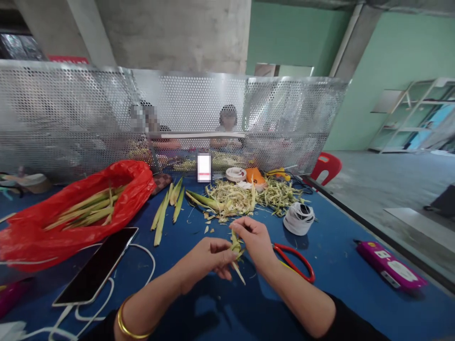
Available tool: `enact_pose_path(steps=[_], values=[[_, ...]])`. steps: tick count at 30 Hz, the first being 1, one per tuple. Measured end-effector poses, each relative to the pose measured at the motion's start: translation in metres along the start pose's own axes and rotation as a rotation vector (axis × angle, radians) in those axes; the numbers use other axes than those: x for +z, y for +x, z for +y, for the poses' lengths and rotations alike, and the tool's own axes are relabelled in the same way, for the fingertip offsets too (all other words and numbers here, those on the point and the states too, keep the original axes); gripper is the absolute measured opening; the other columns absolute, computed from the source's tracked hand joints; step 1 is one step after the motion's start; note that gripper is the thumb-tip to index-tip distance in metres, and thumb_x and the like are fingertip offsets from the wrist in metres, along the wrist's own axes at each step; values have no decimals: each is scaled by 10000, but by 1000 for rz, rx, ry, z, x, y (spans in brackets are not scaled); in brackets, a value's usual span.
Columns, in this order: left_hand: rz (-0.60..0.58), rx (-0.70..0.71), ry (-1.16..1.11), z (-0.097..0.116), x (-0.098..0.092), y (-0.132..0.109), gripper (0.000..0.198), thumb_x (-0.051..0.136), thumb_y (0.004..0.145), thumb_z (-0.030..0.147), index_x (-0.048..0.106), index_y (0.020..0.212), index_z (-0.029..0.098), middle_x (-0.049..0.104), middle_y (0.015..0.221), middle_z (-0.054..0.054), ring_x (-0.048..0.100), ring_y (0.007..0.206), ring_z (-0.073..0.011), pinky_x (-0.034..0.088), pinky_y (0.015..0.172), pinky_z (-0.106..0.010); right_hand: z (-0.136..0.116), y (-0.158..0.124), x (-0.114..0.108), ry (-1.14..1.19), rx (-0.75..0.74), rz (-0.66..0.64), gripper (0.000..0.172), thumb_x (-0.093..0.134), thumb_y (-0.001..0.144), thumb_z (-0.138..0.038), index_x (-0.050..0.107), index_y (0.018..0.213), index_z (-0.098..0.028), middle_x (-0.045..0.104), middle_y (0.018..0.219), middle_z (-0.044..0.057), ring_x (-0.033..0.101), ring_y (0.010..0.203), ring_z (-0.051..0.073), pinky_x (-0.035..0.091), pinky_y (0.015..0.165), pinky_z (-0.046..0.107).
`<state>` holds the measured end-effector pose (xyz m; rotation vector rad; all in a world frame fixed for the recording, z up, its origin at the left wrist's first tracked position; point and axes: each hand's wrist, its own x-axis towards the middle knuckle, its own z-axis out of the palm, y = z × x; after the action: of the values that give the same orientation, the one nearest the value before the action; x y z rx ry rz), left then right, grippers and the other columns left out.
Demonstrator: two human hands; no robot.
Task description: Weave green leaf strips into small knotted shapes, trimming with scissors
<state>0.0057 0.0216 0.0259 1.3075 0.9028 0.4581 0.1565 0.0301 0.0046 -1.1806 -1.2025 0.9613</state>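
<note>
A folded piece of pale green plant leaf (pixel 235 244) is held over the near middle of the blue table, its pale pointed tail hanging toward me. My left hand (pixel 216 258) pinches it from the left between thumb and fingers. From the upper right, my right hand (pixel 251 234) closes thumb and fingertips on its top end. Beyond my hands lies a heap of shredded leaf strips (pixel 231 196). Several long flat leaves (pixel 163 215) rest left of the heap. Red-handled scissors (pixel 296 263) lie just right of my right forearm, partly hidden by it.
At the left, a red plastic bag (pixel 135 182) holds more long leaves, with a tablet (pixel 97 267) and white cables before it. A white tape roll (pixel 299 219) and a purple packet (pixel 391 265) are at right. Behind a perforated metal screen (pixel 295 113) sit other people.
</note>
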Motion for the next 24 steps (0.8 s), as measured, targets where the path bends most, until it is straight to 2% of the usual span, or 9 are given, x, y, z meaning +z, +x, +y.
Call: enact_pose_path(steps=[4,9,12,15,17,20,24], values=[[99,-4,6,-14,2,6,310,692,650,442,641,673,137,613,547,3,525,460,-99,428,521,-229,-1,0,8,-108,-40,-36,144,607,729,-285,621,633,-179,538,591,-18,467,564,124,389,548,243],[63,11,-21,-21,1,6,283,686,648,407,623,590,137,599,516,2,526,469,-108,448,537,-244,-2,2,17,-205,-117,-72,155,606,733,-235,591,587,-187,529,618,-19,479,611,133,392,602,255],[120,7,-62,-21,-4,6,282,677,656,403,613,577,140,634,545,-16,549,473,-110,433,529,-233,2,7,15,-83,-45,-85,136,607,766,-305,637,717,-182,574,686,1,508,668,152,410,645,270],[237,14,-130,-22,-11,9,290,671,672,403,603,573,139,651,565,-28,553,472,-99,403,513,-212,6,9,10,98,66,-72,260,615,776,-413,643,900,-186,595,748,8,520,679,151,420,653,269],[271,15,-172,-22,-16,10,283,681,671,408,638,625,132,655,578,-31,548,470,-94,399,512,-208,7,7,8,154,152,-136,271,641,754,-444,642,807,-179,551,645,-13,480,586,130,399,584,253],[252,6,-190,-23,-19,11,311,689,668,430,691,710,121,661,590,-37,541,466,-95,401,509,-210,9,3,10,180,206,-233,258,701,703,-402,609,641,-169,523,565,-28,440,516,104,373,533,233],[249,-16,-214,-23,-19,11,302,695,664,424,682,646,124,649,553,-31,540,465,-100,411,515,-214,15,2,12,161,212,-149,242,714,679,-383,617,645,-164,540,520,-30,465,502,109,389,533,233]])
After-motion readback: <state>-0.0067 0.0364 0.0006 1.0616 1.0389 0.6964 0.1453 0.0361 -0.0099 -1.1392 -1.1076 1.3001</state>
